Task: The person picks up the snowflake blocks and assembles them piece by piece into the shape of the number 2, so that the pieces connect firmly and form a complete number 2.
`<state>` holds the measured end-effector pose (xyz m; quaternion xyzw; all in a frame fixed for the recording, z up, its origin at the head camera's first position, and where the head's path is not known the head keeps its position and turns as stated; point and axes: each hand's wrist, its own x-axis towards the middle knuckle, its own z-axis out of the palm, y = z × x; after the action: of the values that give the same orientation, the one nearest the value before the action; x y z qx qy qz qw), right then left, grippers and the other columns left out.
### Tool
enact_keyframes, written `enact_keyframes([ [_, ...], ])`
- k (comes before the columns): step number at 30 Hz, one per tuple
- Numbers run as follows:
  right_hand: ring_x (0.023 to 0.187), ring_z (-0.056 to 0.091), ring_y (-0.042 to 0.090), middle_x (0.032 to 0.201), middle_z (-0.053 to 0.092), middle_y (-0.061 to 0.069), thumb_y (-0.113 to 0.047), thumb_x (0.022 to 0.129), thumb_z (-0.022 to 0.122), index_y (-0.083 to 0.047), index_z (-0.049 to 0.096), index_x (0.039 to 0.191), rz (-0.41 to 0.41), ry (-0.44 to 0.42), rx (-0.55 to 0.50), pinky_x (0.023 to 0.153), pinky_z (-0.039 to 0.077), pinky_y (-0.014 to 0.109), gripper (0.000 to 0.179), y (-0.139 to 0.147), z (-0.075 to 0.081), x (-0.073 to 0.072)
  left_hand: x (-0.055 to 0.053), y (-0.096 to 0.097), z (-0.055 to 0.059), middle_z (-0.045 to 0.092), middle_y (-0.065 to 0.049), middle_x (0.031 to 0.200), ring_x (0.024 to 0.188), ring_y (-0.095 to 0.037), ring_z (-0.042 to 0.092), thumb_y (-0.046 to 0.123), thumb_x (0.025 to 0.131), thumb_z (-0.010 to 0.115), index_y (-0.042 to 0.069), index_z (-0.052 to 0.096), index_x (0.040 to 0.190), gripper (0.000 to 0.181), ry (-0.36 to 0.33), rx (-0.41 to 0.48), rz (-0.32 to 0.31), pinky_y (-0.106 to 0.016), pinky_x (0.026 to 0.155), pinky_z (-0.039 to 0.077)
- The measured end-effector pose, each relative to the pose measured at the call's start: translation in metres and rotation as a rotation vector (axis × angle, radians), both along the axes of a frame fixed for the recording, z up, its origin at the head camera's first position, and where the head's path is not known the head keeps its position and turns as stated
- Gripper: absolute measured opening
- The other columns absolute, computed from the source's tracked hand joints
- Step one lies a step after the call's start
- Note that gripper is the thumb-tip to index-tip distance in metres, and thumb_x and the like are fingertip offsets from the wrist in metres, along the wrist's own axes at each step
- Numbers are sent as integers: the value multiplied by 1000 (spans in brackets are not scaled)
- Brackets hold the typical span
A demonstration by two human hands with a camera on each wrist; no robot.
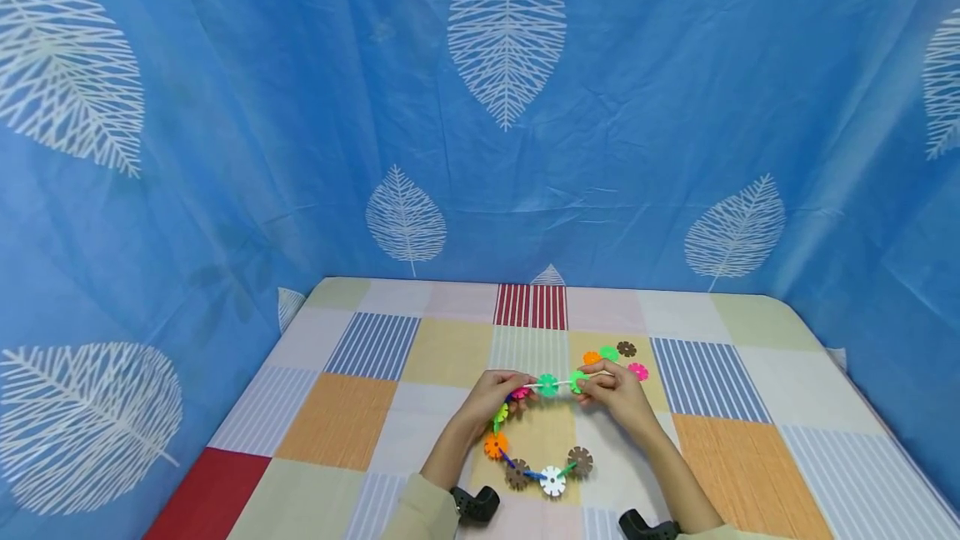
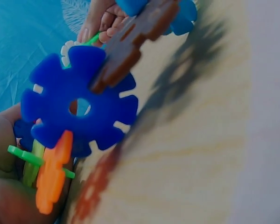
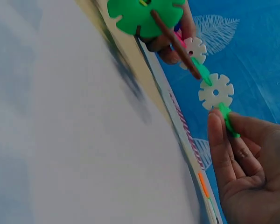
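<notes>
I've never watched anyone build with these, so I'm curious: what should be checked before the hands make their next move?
1. Right hand pinches the green disc at the chain's end: ok.
2. Left hand holds the disc chain by the pink disc: ok.
3. Green disc fully seated in the white disc beside it: cannot tell; fingers cover part of the joint.
4. Chain's two ends joined: not ok; a gap separates the green disc from the brown end disc.
5. Spare discs lying near the right hand: ok.
</notes>
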<state>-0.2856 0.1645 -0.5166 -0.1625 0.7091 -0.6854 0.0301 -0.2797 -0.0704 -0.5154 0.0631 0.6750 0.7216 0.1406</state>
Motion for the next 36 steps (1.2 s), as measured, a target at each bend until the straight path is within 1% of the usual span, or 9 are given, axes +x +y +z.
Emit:
enact_keyframes([
  [5,67,66,24,81,64,25,-2,85,63,19,48,108,-36,-39,-71,67,55,35,34,-5,-3,2,2,1,2,68,-16,81,51,-7,52,11,96,49,-10,64,103,27,3,-7,10,-16,46,42],
  [7,66,66,23,80,65,23,0,85,63,20,48,108,-45,-49,-97,66,55,35,34,-6,-5,2,-3,2,-5,68,-15,81,52,-7,53,12,96,49,-10,64,104,27,7,-6,13,-16,46,41],
  [10,65,66,21,78,66,19,2,84,63,20,47,108,-56,-63,-126,66,55,34,34,-8,-6,2,-5,2,-8,68,-14,80,53,-7,54,16,96,50,-8,65,104,29,2,-15,16,-16,46,41],
  [14,65,66,21,77,66,16,5,84,62,20,48,107,-70,-82,-134,66,55,33,31,-11,-7,4,-5,1,-9,68,-15,81,52,-6,53,19,96,50,-7,65,103,31,-6,-26,14,-17,45,42],
  [17,65,65,20,80,65,20,6,84,61,19,48,107,-75,-90,-125,67,55,33,29,-13,-9,6,-4,1,-10,68,-18,83,50,-6,50,19,96,50,-8,65,103,32,-5,-18,19,-17,45,40],
  [23,66,66,20,92,65,24,5,85,61,18,50,108,-108,-62,-114,67,55,33,28,-14,-12,6,-3,3,-11,68,-17,84,50,-5,50,21,95,51,-7,65,104,32,-26,-11,36,-16,46,41],
  [28,66,66,19,83,69,14,1,86,61,17,51,112,-145,-38,-159,66,55,32,33,-13,-13,4,-4,4,-7,68,-11,80,55,-7,56,30,95,51,-1,64,111,37,-50,-4,-22,-18,52,47],
  [32,71,67,21,82,69,11,-4,88,61,17,46,118,-100,-32,-208,70,54,33,40,-13,-15,2,-5,-2,-4,68,-13,79,60,-11,60,42,96,44,1,61,119,50,-72,20,-96,-22,59,51],
  [36,76,67,23,86,67,17,-6,90,58,16,42,124,-48,14,-216,73,53,35,44,-12,-17,1,-6,-8,-2,68,-17,88,65,-13,64,46,96,38,-1,58,122,57,-88,56,-142,-24,67,53],
])
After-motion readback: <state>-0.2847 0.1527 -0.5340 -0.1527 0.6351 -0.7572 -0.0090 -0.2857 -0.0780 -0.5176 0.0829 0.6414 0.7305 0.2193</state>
